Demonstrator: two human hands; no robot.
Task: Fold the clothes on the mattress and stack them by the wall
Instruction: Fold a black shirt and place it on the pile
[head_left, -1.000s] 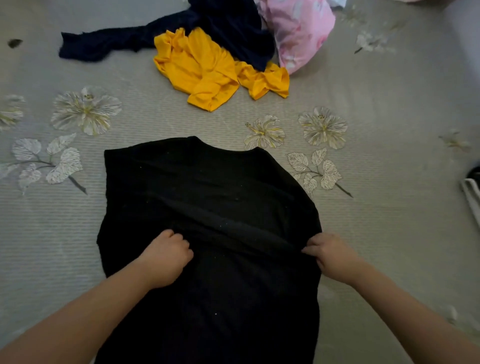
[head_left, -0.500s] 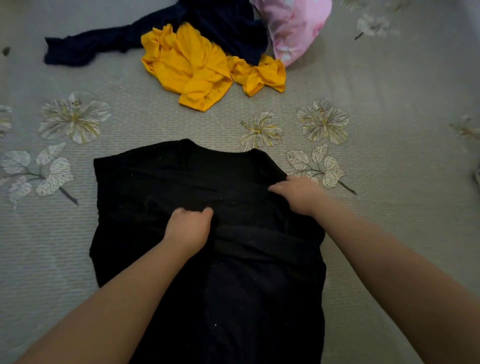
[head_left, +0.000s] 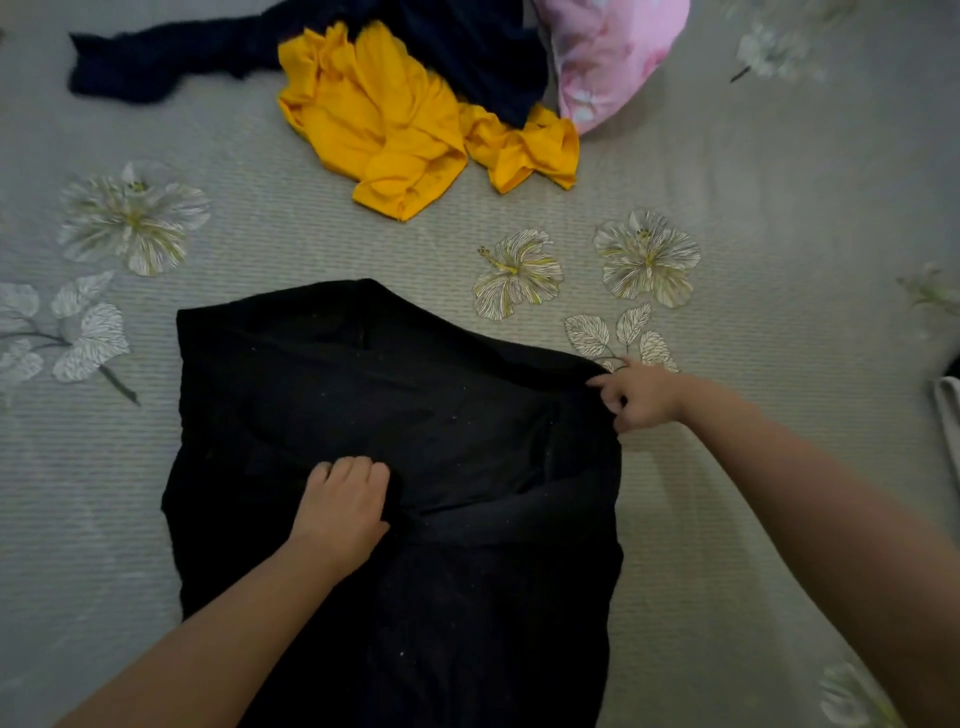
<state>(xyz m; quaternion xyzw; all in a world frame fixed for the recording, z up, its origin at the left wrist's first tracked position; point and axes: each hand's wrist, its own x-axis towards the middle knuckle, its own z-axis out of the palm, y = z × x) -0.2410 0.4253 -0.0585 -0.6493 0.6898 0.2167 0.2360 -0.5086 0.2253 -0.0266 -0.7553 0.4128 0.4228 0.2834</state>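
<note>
A black garment lies spread on the grey flowered mattress right in front of me, with a fold running across its middle. My left hand sits on the middle of the garment, fingers curled into the fold of black cloth. My right hand pinches the garment's right edge near its upper corner. A crumpled yellow garment and a dark navy garment lie farther back on the mattress.
A pink flowered pillow lies at the back, beside the navy garment. A white and dark object shows at the right edge of the view. Bare mattress lies to the left and right of the black garment.
My right hand has moved from the garment's upper middle out to its right edge, pulling the cloth flatter. My left hand slid slightly toward me along the fold.
</note>
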